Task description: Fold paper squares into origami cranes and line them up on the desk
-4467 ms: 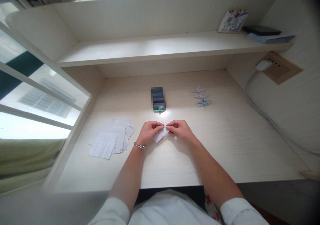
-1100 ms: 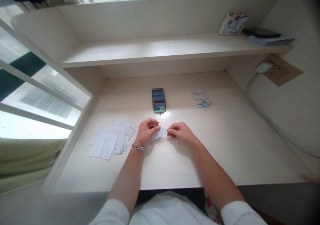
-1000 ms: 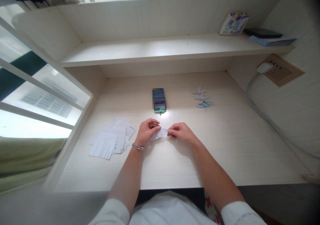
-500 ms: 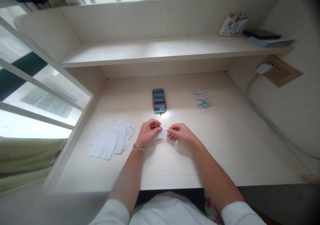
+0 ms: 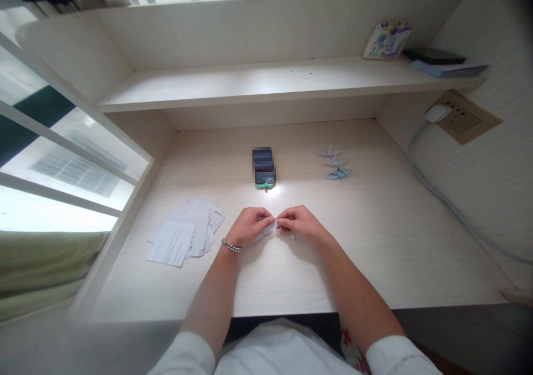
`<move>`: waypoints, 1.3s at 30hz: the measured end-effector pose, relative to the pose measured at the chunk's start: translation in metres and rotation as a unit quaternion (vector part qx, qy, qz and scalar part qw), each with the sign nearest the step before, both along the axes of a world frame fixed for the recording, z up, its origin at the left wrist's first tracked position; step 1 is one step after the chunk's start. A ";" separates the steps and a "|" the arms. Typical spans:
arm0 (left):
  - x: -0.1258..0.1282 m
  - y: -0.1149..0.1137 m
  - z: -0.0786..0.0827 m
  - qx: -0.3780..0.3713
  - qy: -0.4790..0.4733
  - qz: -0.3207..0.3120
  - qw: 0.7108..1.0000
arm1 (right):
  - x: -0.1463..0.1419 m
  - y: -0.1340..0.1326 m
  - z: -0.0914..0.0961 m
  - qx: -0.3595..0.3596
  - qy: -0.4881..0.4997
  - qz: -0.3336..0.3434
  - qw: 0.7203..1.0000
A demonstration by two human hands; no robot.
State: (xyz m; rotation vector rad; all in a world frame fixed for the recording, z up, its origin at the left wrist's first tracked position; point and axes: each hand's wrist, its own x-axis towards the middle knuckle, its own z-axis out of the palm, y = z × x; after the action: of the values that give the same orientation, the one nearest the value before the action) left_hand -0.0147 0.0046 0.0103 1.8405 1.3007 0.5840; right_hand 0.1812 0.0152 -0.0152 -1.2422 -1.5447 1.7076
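Note:
Over the middle of the desk, a small piece of folded white paper is held between both hands. My left hand, with a chain bracelet at its wrist, pinches the paper from the left. From the right, my right hand pinches it with thumb and fingers. The fingertips of the two hands nearly meet and cover much of the paper, so its folds are hard to make out. Just beyond the hands lies a phone with a green piece at its near end.
Loose white paper sheets lie in an overlapping pile at left. Several folded paper cranes stand at back right. A raised shelf spans the back and bears a small box. A grey cable runs from the wall socket.
My left hand has shifted slightly right and its fingers have come down, so its fingertips are now close to those of my right hand. Less of the paper shows between them.

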 end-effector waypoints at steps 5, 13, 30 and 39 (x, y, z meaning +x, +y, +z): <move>-0.006 0.001 -0.004 0.001 -0.025 0.040 0.999 | 0.014 0.007 -0.004 -0.037 0.044 -0.052 0.997; -0.001 0.002 -0.008 -0.034 -0.069 0.044 0.996 | -0.003 0.000 -0.001 0.018 0.012 0.000 1.000; 0.003 -0.002 -0.004 -0.007 -0.017 0.012 1.000 | -0.010 -0.003 0.002 0.145 -0.083 0.022 0.986; -0.015 0.002 0.000 -0.030 -0.044 0.059 0.997 | 0.014 0.005 0.001 0.078 -0.088 0.019 0.993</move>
State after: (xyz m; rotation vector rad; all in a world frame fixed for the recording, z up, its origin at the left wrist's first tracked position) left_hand -0.0293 0.0065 0.0103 1.6782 1.3604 0.6738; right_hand 0.1952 0.0199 -0.0143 -1.3189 -1.7776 1.5014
